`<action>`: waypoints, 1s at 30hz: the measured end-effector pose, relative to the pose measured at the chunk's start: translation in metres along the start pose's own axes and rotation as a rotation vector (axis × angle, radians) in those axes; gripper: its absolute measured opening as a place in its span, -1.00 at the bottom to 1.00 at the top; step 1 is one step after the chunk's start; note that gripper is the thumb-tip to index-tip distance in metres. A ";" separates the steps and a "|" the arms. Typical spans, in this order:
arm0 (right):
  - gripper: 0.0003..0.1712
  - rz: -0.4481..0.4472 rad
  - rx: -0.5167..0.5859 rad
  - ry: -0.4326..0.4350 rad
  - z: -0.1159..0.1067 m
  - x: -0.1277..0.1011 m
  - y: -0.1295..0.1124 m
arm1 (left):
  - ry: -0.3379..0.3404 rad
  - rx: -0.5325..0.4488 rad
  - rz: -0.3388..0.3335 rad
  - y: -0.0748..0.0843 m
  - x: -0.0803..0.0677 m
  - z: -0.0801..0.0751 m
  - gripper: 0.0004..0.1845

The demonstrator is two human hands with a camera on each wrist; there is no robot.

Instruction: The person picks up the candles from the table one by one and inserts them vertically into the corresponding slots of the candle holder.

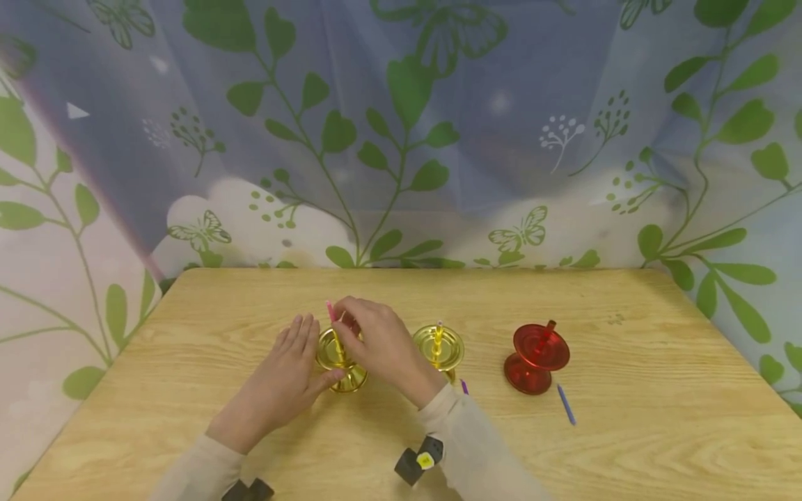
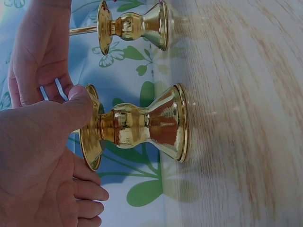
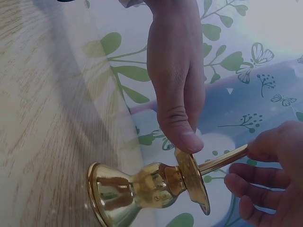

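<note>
In the head view a gold candle holder [image 1: 349, 381] stands upright between my two hands, left of the middle of the table. My right hand [image 1: 383, 348] pinches a pink candle [image 1: 330, 311] at the top of the holder's thin gold stem [image 3: 222, 159]; the candle's lower part is hidden by the fingers. My left hand [image 1: 282, 376] lies along the holder's left side with straight fingers. Its thumb [image 2: 81, 101] touches the rim of the gold dish [image 2: 92, 151], as both wrist views show.
A second gold candle holder [image 1: 452, 356] stands right of my right hand, with a purple candle [image 1: 464, 387] partly behind the sleeve. Farther right is a red candle holder [image 1: 523, 377], a blue candle [image 1: 567, 405] lying before it. A leaf-patterned cloth [image 1: 501, 160] hangs behind the table.
</note>
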State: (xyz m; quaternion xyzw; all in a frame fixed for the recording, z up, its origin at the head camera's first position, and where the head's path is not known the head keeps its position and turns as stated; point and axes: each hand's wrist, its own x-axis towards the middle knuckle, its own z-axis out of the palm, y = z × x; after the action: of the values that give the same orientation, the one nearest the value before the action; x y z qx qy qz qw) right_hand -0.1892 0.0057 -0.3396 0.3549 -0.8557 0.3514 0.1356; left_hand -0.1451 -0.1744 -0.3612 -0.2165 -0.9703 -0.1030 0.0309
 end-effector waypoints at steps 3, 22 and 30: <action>-0.89 0.016 -0.009 -0.007 -0.001 -0.001 -0.001 | 0.003 0.005 0.002 0.001 0.000 -0.001 -0.09; -0.86 0.018 -0.059 -0.009 -0.009 -0.008 -0.005 | 0.013 -0.001 0.004 0.000 0.001 0.000 -0.10; -0.86 0.013 -0.091 -0.030 -0.010 -0.016 -0.009 | 0.024 0.014 0.016 0.000 0.000 0.002 -0.11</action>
State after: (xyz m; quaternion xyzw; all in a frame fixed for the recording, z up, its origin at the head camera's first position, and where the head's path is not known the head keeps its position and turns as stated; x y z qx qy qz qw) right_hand -0.1717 0.0165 -0.3357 0.3478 -0.8750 0.3078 0.1364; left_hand -0.1451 -0.1734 -0.3634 -0.2226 -0.9689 -0.0983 0.0448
